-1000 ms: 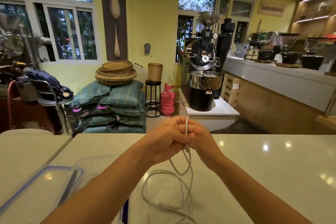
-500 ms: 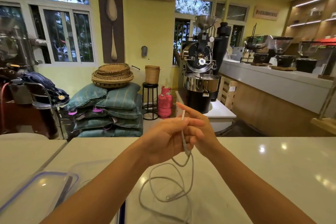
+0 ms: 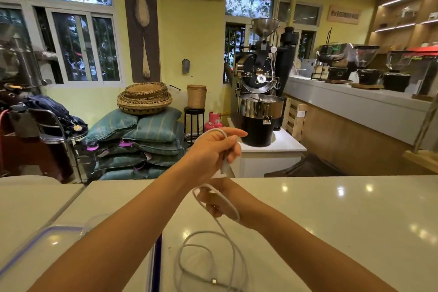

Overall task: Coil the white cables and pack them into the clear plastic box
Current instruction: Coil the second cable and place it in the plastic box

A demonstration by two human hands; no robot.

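A white cable (image 3: 233,248) lies in loose loops on the white counter, its metal plug end (image 3: 214,281) near the bottom edge. From there it rises to my right hand (image 3: 216,205), which grips it low over the counter, partly hidden behind my left wrist. My left hand (image 3: 213,149) is raised above it with fingers curled round the cable's upper end, and a turn of cable passes over its top. The clear plastic box (image 3: 94,221) stands at lower left, mostly behind my left forearm. Its blue-rimmed lid (image 3: 35,246) lies beside it.
The white counter (image 3: 331,220) stretches out to the right. A seam divides it from a second white table (image 3: 28,204) on the left. Beyond the far edge are stacked sacks, a pink gas cylinder and a coffee roaster on a low white stand.
My left hand has risen with the cable wrapped over it. My right hand has dropped below my left wrist, drawing the cable down. The loops on the counter have shifted.
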